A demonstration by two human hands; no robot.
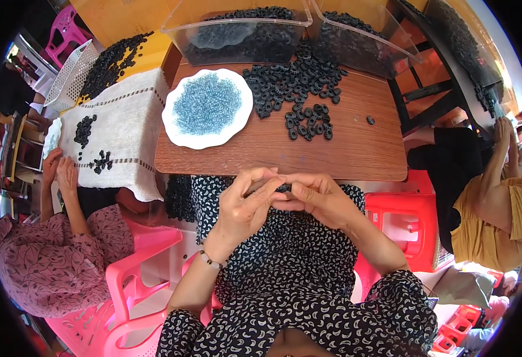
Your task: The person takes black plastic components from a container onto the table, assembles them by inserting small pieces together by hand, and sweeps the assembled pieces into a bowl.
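Just in front of the table's near edge, my two hands meet above my lap. My right hand (pixel 319 199) is closed, with thumb and fingers gripping a small black plastic part (pixel 283 187). My left hand (pixel 246 201) pinches with thumb and forefinger against the same spot; whatever lies between those fingertips is too small to make out. On the table, a white scalloped plate (pixel 172 130) bears a heap of tiny bluish clear pieces (pixel 207 104). Right of it lie many black parts with holes (pixel 308 122), a small group pulled nearer and one lone part (pixel 370 120) farther right.
Clear bins (pixel 243 41) of black parts line the far side of the brown table (pixel 368 154). At left, a person's hands (pixel 65 172) work at a cloth-covered table (pixel 118 131). At right sits another person in yellow (pixel 493 220). A red stool (pixel 401 220) and pink chairs (pixel 148 256) stand around.
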